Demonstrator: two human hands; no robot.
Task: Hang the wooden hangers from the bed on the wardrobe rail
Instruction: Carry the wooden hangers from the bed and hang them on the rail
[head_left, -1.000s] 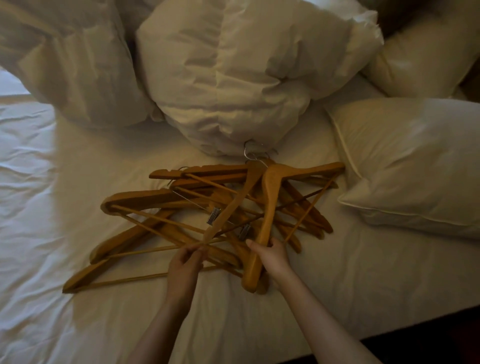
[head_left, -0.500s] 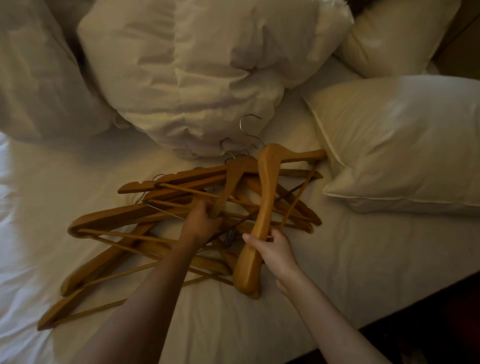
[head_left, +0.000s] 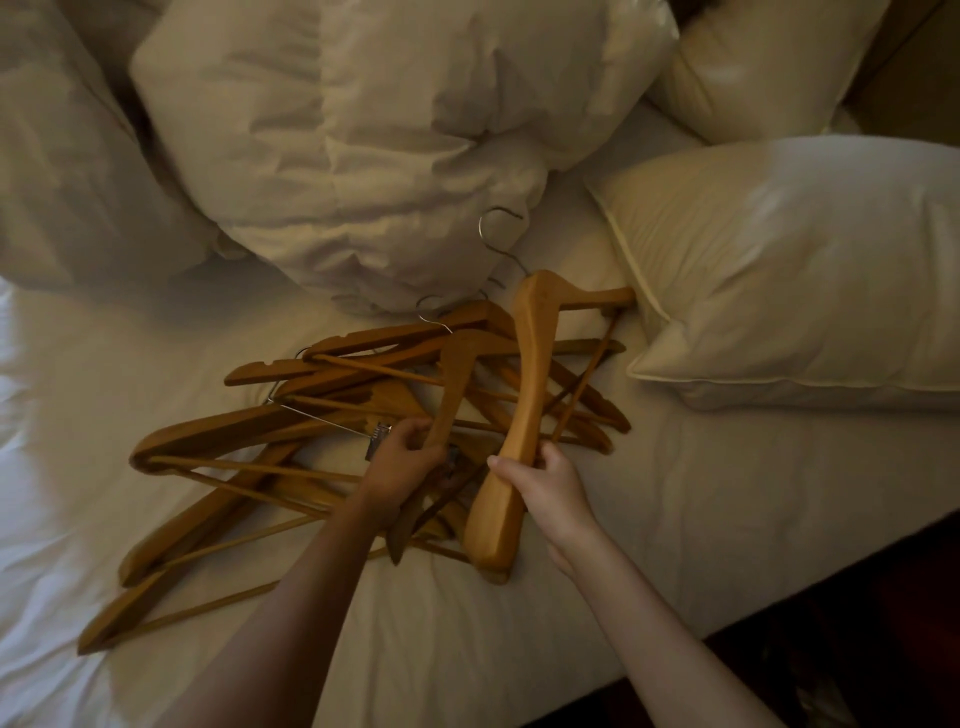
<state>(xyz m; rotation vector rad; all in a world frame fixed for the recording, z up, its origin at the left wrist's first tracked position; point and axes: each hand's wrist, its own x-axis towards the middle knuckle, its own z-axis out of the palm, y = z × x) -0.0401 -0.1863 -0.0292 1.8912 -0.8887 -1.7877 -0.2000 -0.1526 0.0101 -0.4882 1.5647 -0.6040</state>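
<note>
You're at the pickup: your right hand (head_left: 545, 488) curls round the thick hanger (head_left: 524, 415), your left hand (head_left: 405, 462) round the arm of a second hanger (head_left: 457, 384), both in the pile (head_left: 260, 431) near the bed's (head_left: 727, 493) front edge. Next, lift them free without snagging hooks (head_left: 498, 228).

left hand (head_left: 400, 462) bare | right hand (head_left: 550, 493) bare | forearms (head_left: 649, 613) bare to frame edge

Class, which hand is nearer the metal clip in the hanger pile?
Left. The left hand sits right beside the clip; the right hand is farther right, gripping a hanger.
</note>
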